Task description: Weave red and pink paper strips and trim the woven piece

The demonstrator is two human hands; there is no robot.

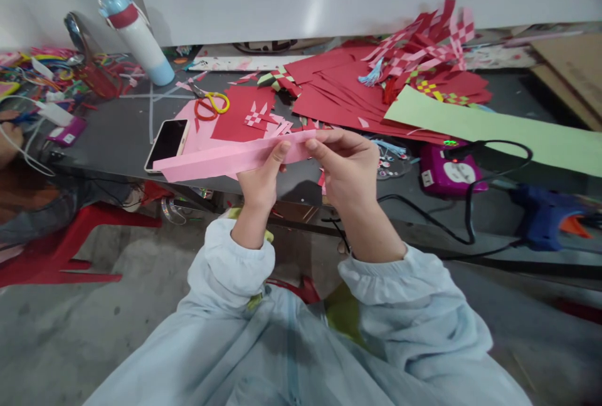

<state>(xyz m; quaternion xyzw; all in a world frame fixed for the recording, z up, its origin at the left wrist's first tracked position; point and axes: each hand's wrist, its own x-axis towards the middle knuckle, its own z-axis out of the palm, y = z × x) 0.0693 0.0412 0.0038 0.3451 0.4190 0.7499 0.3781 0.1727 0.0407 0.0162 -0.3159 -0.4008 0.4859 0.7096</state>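
Note:
A long strip of pink paper, creased along its length, is held up in front of me above the table's near edge. My left hand pinches it near the middle, thumb on top and fingers behind. At the strip's right end, my right hand grips it between thumb and fingers. The free end reaches left over a phone. Behind the strip lie red paper, a small pink-and-red woven piece and scissors with red and yellow handles.
Red sheets and woven strips pile up at the back. Green paper, a purple power socket with a black cable and a blue glue gun lie right. A bottle stands left; another person's hand is far left.

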